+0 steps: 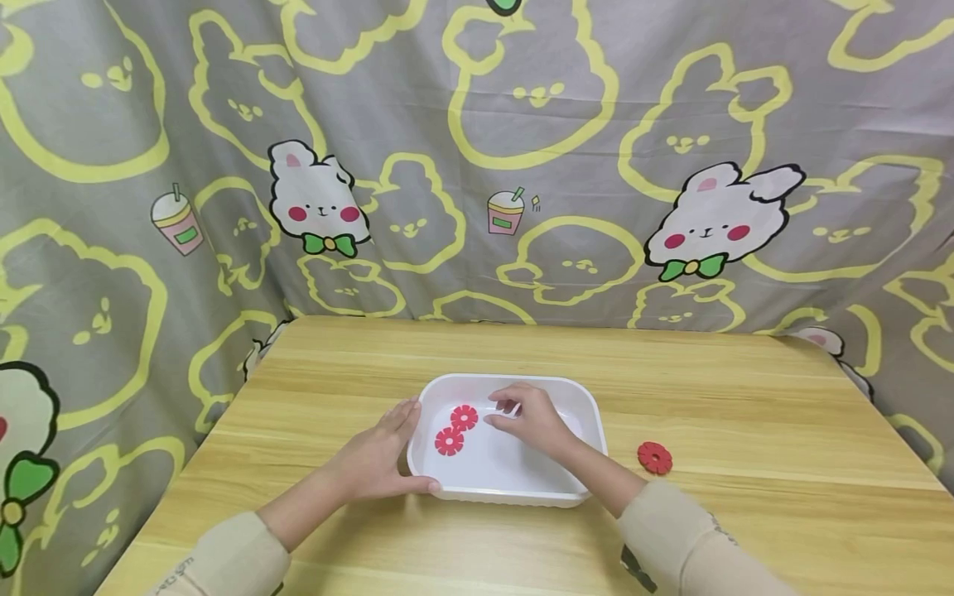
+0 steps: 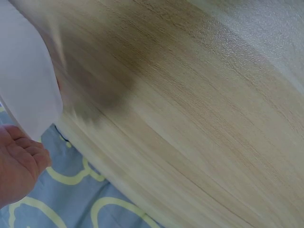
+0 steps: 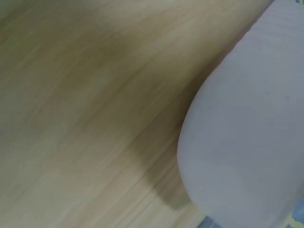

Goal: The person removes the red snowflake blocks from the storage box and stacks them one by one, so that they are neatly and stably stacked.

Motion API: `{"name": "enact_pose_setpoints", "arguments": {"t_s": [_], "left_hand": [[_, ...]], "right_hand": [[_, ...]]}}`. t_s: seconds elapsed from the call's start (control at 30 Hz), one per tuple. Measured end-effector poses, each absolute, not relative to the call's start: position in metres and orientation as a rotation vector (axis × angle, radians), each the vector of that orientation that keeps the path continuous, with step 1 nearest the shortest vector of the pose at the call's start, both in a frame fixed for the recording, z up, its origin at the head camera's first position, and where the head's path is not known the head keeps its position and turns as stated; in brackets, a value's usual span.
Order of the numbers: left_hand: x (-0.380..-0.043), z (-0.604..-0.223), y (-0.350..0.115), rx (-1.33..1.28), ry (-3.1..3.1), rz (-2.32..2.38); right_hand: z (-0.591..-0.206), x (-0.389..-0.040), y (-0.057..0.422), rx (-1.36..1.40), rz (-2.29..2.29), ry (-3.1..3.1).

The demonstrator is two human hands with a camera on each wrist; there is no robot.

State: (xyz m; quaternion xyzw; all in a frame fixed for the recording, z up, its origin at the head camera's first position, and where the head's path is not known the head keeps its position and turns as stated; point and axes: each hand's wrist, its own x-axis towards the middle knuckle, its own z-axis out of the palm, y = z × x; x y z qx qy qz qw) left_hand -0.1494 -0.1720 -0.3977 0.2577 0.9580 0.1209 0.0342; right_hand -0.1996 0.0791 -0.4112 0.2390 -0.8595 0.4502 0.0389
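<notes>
A white rectangular plastic basin [image 1: 514,495] stands on the table. Two red notched flower-shaped discs, one [image 1: 464,417] behind the other [image 1: 449,441], lie edge to edge at its left side. My left hand [image 1: 376,455] rests against the basin's left end, fingers extended along the wall and thumb on the front rim corner. Over the basin's inside is my right hand [image 1: 532,418], thumb and fingers bent but apart, with nothing visible between them. In the left wrist view, part of a hand [image 2: 21,166] shows beside the basin's white wall [image 2: 28,66].
Right of the basin, another red notched disc [image 1: 655,458] lies on the wood-grain table [image 1: 745,397]. A grey curtain [image 1: 484,273] with yellow outlines and rabbit prints hangs behind the table and along its sides. White basin wall [image 3: 247,128] fills the right of the right wrist view.
</notes>
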Motion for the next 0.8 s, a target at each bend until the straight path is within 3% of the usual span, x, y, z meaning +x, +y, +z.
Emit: {"name": "enact_pose_setpoints", "arguments": {"t_s": [0.8], "left_hand": [[-0.15, -0.398, -0.173, 0.817, 2.955, 0.4]], "right_hand": [[-0.434, -0.222, 0.046, 0.639, 1.262, -2.89]]}}
